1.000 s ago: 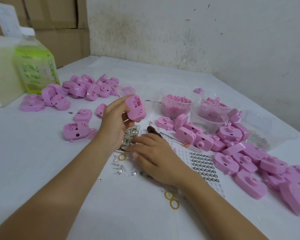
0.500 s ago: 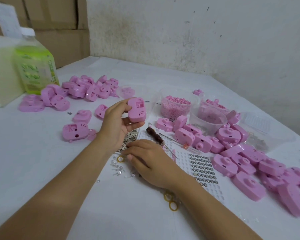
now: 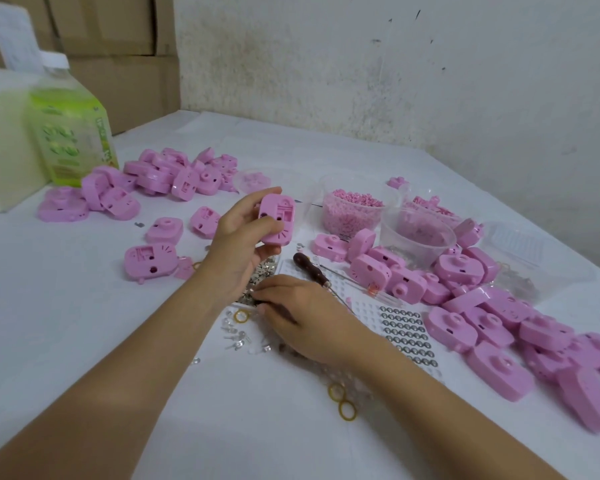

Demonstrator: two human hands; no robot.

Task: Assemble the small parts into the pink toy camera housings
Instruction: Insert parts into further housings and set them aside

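White cloth is covering the table (image 3: 84, 341), with a stained wall rising behind it. The left hand (image 3: 238, 244) is gripping one pink housing (image 3: 277, 220) off the surface, thumb below and fingers wrapping its top edge, the open inner face turning toward the camera. Just beneath that grip, the right hand (image 3: 302, 313) is lying palm down with its fingertips bending into the small metal parts (image 3: 260, 270); whether it is pinching a piece is not visible. An awl (image 3: 311, 270) is lying just beyond the right hand's knuckles, beside a tray of rings (image 3: 404, 329). A tub of pink pellets (image 3: 352, 211) is standing to the right of the held shell.

Judging by the layout, the work is sitting somewhere mid-batch. A large heap of housings (image 3: 482, 306) is spreading out to the right of both hands, and a smaller group of housings (image 3: 174, 174) is lying past the left hand. Which pile is finished I cannot tell. The shell in the grip is probably waiting for its next small part, and many shells are likely remaining.
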